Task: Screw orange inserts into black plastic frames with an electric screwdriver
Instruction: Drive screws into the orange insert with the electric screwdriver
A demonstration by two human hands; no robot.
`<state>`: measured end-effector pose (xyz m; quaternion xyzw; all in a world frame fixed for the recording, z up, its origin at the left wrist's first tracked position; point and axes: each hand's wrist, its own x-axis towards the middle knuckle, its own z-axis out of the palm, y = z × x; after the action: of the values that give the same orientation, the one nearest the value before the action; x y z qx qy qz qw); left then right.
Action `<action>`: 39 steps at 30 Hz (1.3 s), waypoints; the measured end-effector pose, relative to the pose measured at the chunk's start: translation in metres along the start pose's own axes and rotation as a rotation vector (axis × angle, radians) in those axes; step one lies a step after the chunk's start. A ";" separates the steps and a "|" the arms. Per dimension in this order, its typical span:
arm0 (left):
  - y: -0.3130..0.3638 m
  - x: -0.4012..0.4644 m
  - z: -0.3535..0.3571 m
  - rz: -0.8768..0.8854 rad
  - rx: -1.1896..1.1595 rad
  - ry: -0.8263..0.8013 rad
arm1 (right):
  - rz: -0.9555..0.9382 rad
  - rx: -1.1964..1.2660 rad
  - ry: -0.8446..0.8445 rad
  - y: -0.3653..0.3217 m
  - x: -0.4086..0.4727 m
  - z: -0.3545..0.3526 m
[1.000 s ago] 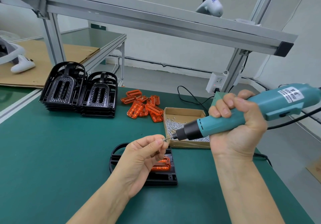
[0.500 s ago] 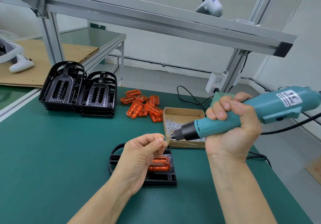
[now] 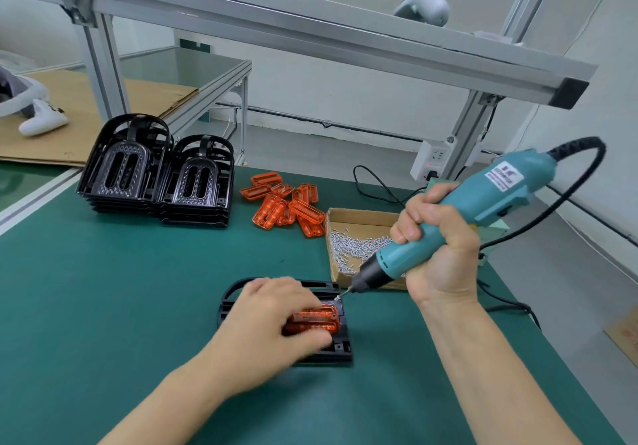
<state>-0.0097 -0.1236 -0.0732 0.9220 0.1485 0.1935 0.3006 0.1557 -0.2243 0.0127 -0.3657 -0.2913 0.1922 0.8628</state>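
A black plastic frame (image 3: 340, 348) lies flat on the green mat with an orange insert (image 3: 316, 318) seated in it. My left hand (image 3: 272, 327) lies over the frame and insert, fingers spread and pressing down. My right hand (image 3: 438, 254) grips the teal electric screwdriver (image 3: 490, 199), tilted down to the left. Its bit carries a small screw (image 3: 339, 295) at the insert's upper right corner.
Two stacks of black frames (image 3: 155, 182) stand at the back left. A pile of loose orange inserts (image 3: 286, 203) lies behind the work. A cardboard box of screws (image 3: 359, 237) sits right of them. The screwdriver's black cable (image 3: 569, 185) loops to the right.
My left hand let go of the screw at the bit and dropped onto the frame and insert. The screwdriver swung down, bringing the screw to the insert's corner.
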 end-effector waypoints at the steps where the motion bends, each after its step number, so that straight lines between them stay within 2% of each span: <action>1: 0.001 -0.002 0.006 0.020 0.124 -0.094 | 0.005 -0.023 -0.015 0.003 0.000 -0.002; 3: -0.002 -0.004 0.016 0.028 0.311 -0.197 | 0.015 -0.067 -0.037 0.009 0.001 -0.005; 6: -0.002 -0.005 0.022 0.047 0.395 -0.201 | 0.032 -0.117 -0.066 0.015 0.001 -0.007; 23: -0.002 -0.001 0.023 0.083 0.372 -0.134 | 0.085 -0.250 -0.186 0.026 0.003 0.002; 35: -0.005 0.000 0.024 0.072 0.372 -0.118 | 0.199 -0.323 -0.411 0.032 0.012 0.008; 39: -0.006 0.000 0.025 0.082 0.353 -0.104 | 0.187 -0.448 -0.400 0.029 0.013 0.006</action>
<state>0.0004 -0.1312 -0.0952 0.9745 0.1268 0.1286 0.1335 0.1580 -0.1949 -0.0003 -0.5269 -0.4554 0.2696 0.6651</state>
